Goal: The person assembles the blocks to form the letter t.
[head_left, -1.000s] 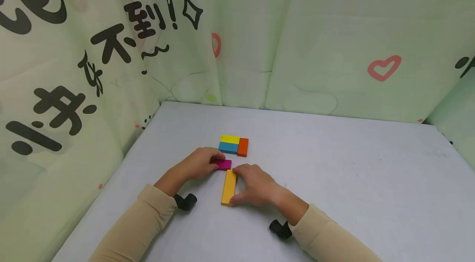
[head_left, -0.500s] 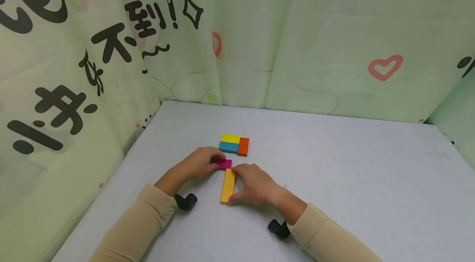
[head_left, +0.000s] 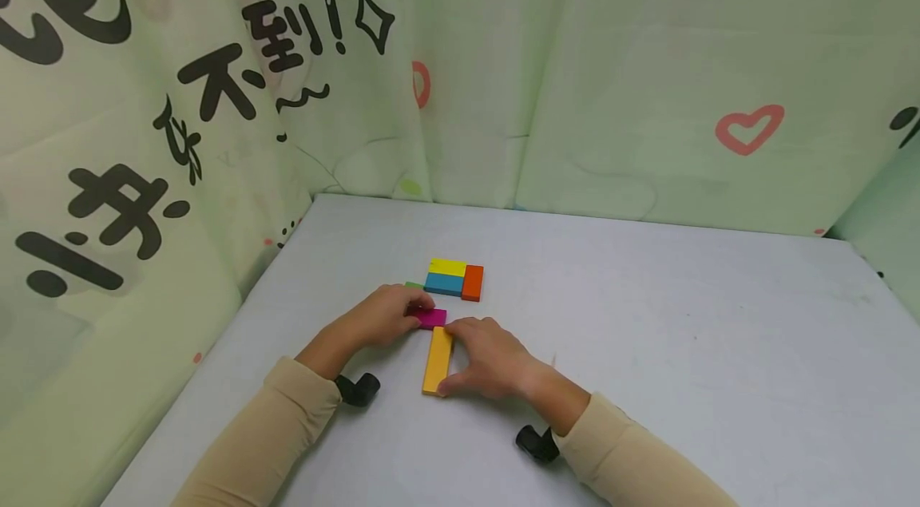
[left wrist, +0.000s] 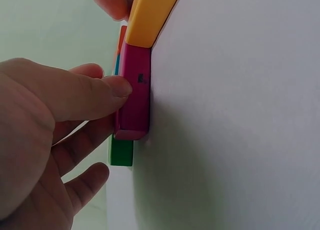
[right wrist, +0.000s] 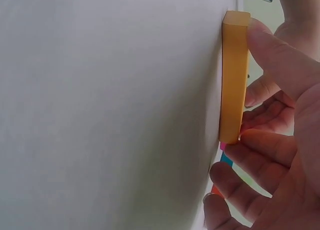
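My left hand point(head_left: 382, 317) pinches a magenta block point(head_left: 434, 318) lying flat on the table; in the left wrist view its thumb presses the block's near side, with the other fingers behind. My right hand point(head_left: 497, 359) holds a longer yellow-orange block point(head_left: 438, 362) between thumb at the near end and index finger at the far end. This block lies lengthwise, its far end touching the magenta block near that one's right end. Beyond them sit a yellow block point(head_left: 449, 266), a blue block point(head_left: 444, 284) and a red-orange block point(head_left: 472, 283), side by side. My left hand partly hides a green block point(head_left: 413, 284).
All the blocks lie on a white table point(head_left: 647, 347). A pale green printed curtain point(head_left: 618, 92) hangs along its back and left sides. Black camera mounts point(head_left: 359, 390) are worn on both wrists.
The yellow-orange block has slid slightly left along with my right hand. My left hand and the magenta block have shifted a touch left too. The far blocks have stayed put.
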The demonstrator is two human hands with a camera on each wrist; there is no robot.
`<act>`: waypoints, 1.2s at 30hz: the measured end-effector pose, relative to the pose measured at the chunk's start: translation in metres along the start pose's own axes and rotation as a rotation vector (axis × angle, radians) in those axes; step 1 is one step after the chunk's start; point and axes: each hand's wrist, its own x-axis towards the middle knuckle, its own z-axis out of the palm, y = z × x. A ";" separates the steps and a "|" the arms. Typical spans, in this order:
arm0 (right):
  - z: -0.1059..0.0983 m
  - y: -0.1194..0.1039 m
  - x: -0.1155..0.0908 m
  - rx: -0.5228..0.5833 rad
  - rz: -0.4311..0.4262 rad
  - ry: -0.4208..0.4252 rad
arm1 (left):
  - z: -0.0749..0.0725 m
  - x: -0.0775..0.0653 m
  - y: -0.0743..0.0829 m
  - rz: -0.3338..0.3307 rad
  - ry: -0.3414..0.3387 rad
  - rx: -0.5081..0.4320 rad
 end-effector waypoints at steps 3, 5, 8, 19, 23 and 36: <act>0.000 -0.001 0.000 -0.009 -0.002 0.003 | -0.001 0.000 -0.001 0.005 -0.002 -0.001; 0.000 -0.002 0.000 -0.012 -0.001 0.004 | -0.002 -0.001 -0.001 0.013 0.000 0.005; 0.000 -0.002 0.000 -0.012 -0.004 0.006 | -0.003 -0.001 -0.001 0.025 0.005 0.016; 0.000 -0.001 0.001 -0.010 0.007 0.005 | -0.002 -0.001 0.000 0.023 0.004 0.011; 0.000 -0.001 0.001 -0.012 0.007 0.005 | -0.002 -0.002 0.001 0.022 0.009 0.012; -0.001 0.000 0.001 0.022 -0.002 -0.004 | -0.001 -0.005 -0.003 0.087 0.011 0.063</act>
